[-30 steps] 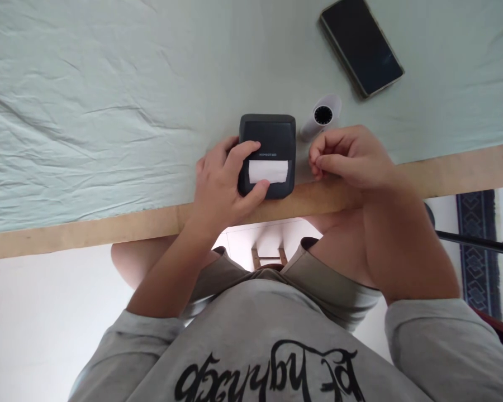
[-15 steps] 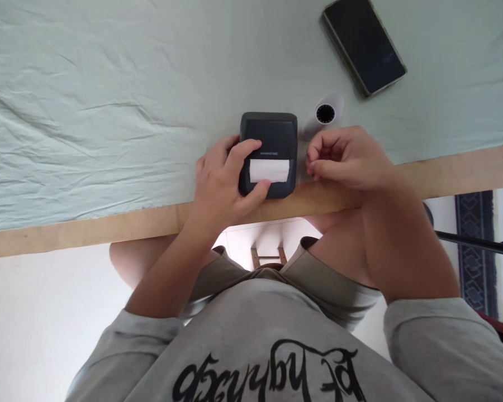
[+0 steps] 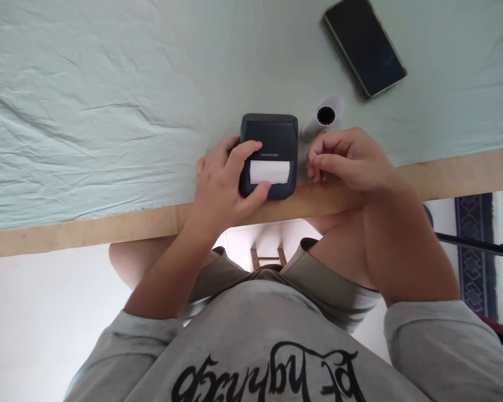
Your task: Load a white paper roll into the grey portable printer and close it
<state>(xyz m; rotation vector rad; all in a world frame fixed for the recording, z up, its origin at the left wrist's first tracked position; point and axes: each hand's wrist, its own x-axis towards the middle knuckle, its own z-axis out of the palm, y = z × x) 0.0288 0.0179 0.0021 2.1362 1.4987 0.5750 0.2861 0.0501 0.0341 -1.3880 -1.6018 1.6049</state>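
Note:
A small black portable printer (image 3: pixel 272 134) lies on the pale green cloth (image 3: pixel 109 111) near the table's front edge. A white strip of paper (image 3: pixel 272 171) shows at its slot. My left hand (image 3: pixel 222 184) grips the printer from its left side, index finger on top and thumb against the near edge by the paper. My right hand (image 3: pixel 352 159) rests just right of the printer, fingers curled together with the fingertips pinched; whether anything small is between them cannot be told. A white paper roll (image 3: pixel 324 117) lies just beyond my right hand.
A black phone (image 3: pixel 364 46) lies face up at the back right on the cloth. The bare wooden table edge (image 3: pixel 465 173) runs across the view below the cloth. My lap and grey shirt fill the bottom; a patterned rug (image 3: pixel 473 251) is at the right.
Almost nothing: my right hand shifted slightly at the printer's right side. My left hand keeps the same grip on the printer.

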